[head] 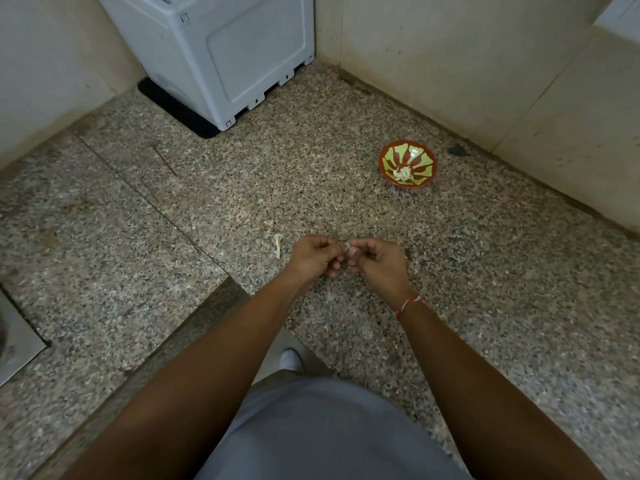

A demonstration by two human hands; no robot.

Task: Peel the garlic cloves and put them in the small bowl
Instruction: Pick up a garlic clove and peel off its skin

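Observation:
My left hand (pixel 313 256) and my right hand (pixel 379 259) meet over the speckled granite counter, fingers curled, both pinching a small pale garlic clove (pixel 347 247) between the fingertips. Most of the clove is hidden by my fingers. A small red bowl with a green pattern (pixel 420 157) sits further back to the right, holding a few peeled pale cloves (pixel 401 173). A bare garlic stem (pixel 278 244) lies on the counter just left of my left hand.
A grey plastic appliance (pixel 221 53) stands on a black mat (pixel 173 105) at the back. Tiled walls close the corner behind and to the right. A steel sink edge (pixel 17 341) shows at the left. A dark speck (pixel 458 150) lies near the right wall.

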